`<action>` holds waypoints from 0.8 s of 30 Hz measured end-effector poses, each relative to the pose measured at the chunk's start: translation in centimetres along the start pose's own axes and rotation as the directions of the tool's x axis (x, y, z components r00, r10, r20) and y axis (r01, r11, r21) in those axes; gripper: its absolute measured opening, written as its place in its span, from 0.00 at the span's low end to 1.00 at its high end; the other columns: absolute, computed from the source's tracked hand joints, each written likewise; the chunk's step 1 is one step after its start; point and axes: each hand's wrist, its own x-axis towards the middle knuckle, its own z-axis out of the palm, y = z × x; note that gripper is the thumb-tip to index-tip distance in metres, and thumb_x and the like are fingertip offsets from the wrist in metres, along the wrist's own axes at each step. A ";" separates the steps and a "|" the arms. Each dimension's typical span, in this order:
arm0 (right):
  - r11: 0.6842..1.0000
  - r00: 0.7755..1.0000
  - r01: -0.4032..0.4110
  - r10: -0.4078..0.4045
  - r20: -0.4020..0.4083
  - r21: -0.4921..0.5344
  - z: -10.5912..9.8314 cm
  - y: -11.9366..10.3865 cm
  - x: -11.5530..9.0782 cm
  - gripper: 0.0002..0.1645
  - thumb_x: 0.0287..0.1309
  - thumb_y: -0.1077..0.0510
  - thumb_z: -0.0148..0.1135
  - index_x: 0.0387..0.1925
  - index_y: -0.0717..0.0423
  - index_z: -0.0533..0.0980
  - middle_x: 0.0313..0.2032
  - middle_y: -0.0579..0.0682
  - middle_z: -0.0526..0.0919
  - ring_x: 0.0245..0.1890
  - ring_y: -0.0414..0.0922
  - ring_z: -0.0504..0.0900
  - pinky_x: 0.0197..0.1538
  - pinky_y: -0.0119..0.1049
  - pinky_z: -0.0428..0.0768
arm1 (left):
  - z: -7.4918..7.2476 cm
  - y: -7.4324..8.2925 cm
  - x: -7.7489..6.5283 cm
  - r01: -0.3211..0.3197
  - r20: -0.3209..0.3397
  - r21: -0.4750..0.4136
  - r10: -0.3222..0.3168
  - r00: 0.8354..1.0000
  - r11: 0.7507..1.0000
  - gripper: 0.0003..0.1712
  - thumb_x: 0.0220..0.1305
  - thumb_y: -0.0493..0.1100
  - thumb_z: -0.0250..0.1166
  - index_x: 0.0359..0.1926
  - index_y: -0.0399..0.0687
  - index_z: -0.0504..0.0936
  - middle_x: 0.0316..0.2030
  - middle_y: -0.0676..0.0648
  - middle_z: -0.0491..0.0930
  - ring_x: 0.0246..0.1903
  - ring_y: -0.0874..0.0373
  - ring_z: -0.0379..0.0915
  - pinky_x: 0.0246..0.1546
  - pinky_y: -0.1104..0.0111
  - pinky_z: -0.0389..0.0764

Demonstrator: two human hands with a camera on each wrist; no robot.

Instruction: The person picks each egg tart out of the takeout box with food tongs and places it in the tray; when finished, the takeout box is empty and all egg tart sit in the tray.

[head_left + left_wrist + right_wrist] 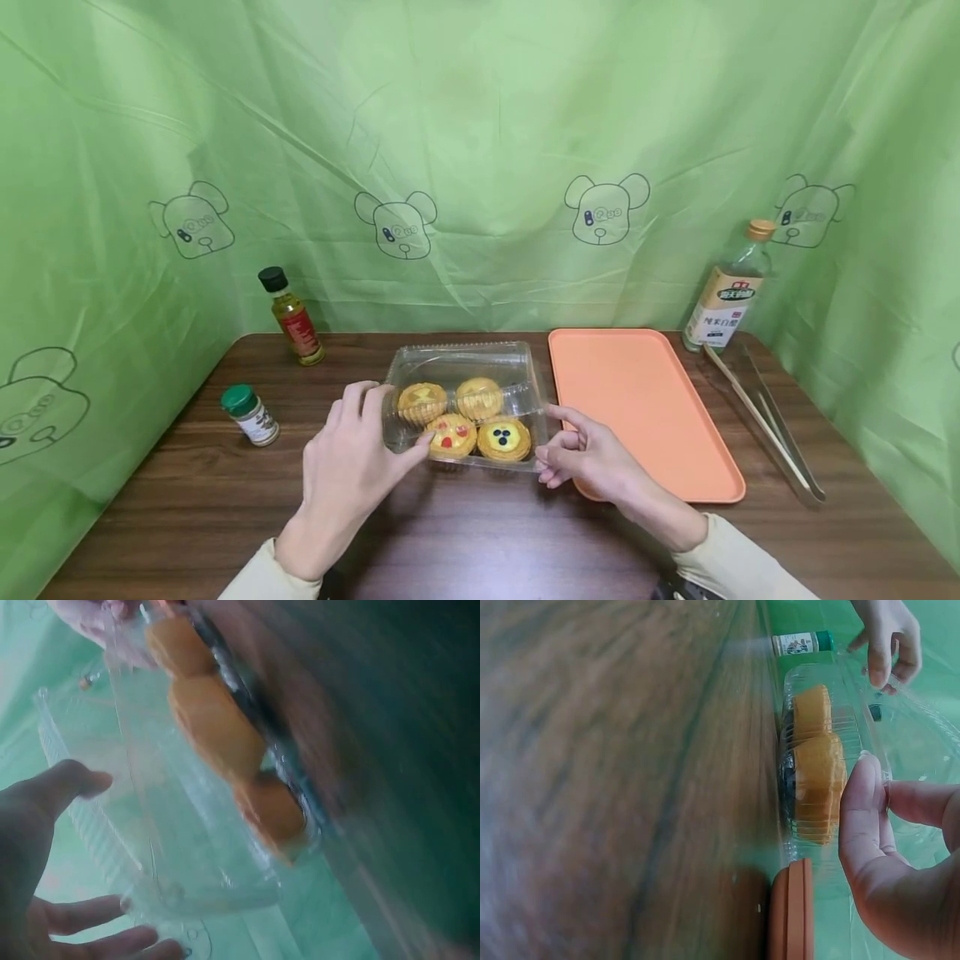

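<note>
A clear plastic clamshell container (pixel 465 354) sits mid-table, its hinged lid (pixel 187 847) tilted up from the base. Inside are several egg tarts, among them one with red topping (pixel 450 437) and one with dark berries (pixel 504 438). My left hand (pixel 352 450) is at the container's left side, thumb and fingers spread beside the lid. At the right front corner, my right hand (pixel 592 454) pinches the clear plastic edge between thumb and index finger. The right wrist view shows this pinch close up, with the tarts (pixel 817 787) just beyond the fingertips.
An orange tray (pixel 637 400) lies right of the container. Metal tongs (pixel 780 425) rest beside it, near a vinegar bottle (pixel 723 300). To the left stand an oil bottle (pixel 296 321) and a green-capped seasoning jar (pixel 251 417). Green fabric (pixel 480 125) hangs behind the table.
</note>
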 end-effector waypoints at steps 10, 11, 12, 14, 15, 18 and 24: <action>1.000 1.000 0.011 -0.011 0.002 -0.004 -0.6 0.1 0.2 0.39 0.60 0.66 0.63 0.70 0.58 0.57 0.34 0.64 0.83 0.31 0.55 0.85 0.37 0.48 0.86 | -0.6 -1.2 0.2 0.083 0.192 0.068 -0.095 0.977 0.994 0.36 0.35 0.69 0.72 0.34 0.43 0.79 0.17 0.49 0.74 0.07 0.57 0.58 0.03 0.64 0.60; 1.000 1.000 0.015 -0.015 0.005 -0.007 -0.6 0.1 0.2 0.39 0.60 0.66 0.63 0.70 0.58 0.57 0.34 0.64 0.83 0.31 0.55 0.85 0.37 0.48 0.86 | -0.6 -1.2 0.2 0.078 0.191 0.067 -0.089 0.977 0.995 0.34 0.35 0.67 0.72 0.33 0.44 0.79 0.16 0.50 0.73 0.07 0.57 0.58 0.03 0.64 0.59; 1.000 1.000 0.020 -0.020 0.007 -0.008 -0.7 0.1 0.3 0.39 0.60 0.66 0.63 0.70 0.58 0.57 0.34 0.64 0.82 0.31 0.55 0.85 0.37 0.48 0.86 | -0.6 -1.3 0.2 0.070 0.186 0.062 -0.080 0.979 0.996 0.31 0.35 0.65 0.73 0.33 0.45 0.79 0.15 0.50 0.74 0.07 0.58 0.58 0.03 0.64 0.59; 1.000 1.000 0.024 -0.024 0.008 -0.006 -0.7 0.0 0.3 0.40 0.60 0.66 0.63 0.70 0.58 0.57 0.34 0.65 0.82 0.31 0.56 0.85 0.37 0.49 0.86 | -0.5 -1.4 0.2 0.055 0.175 0.048 -0.063 0.983 0.997 0.26 0.35 0.60 0.72 0.32 0.46 0.80 0.15 0.52 0.74 0.07 0.59 0.58 0.03 0.65 0.59; 1.000 1.000 0.024 -0.024 0.008 -0.005 -0.8 0.0 0.3 0.40 0.60 0.66 0.64 0.70 0.58 0.57 0.34 0.65 0.82 0.31 0.56 0.85 0.37 0.49 0.86 | -0.5 -1.4 0.2 0.051 0.173 0.042 -0.058 0.983 0.998 0.25 0.35 0.58 0.72 0.32 0.47 0.80 0.15 0.52 0.74 0.07 0.59 0.58 0.03 0.65 0.58; 1.000 1.000 0.019 -0.019 0.007 0.000 -0.9 0.0 0.3 0.40 0.60 0.66 0.64 0.70 0.57 0.57 0.35 0.65 0.82 0.31 0.56 0.85 0.37 0.49 0.86 | -0.5 -1.4 0.2 0.054 0.189 0.032 -0.059 0.980 0.998 0.23 0.36 0.54 0.72 0.33 0.47 0.79 0.13 0.53 0.73 0.07 0.61 0.57 0.03 0.66 0.57; 1.000 1.000 0.019 -0.019 0.016 0.004 -1.0 0.0 0.2 0.40 0.60 0.66 0.63 0.70 0.57 0.57 0.34 0.65 0.82 0.31 0.56 0.84 0.37 0.49 0.86 | -0.7 -1.3 0.3 0.069 0.268 0.037 -0.076 0.960 0.997 0.23 0.39 0.51 0.72 0.35 0.45 0.76 0.09 0.55 0.65 0.07 0.60 0.55 0.03 0.66 0.56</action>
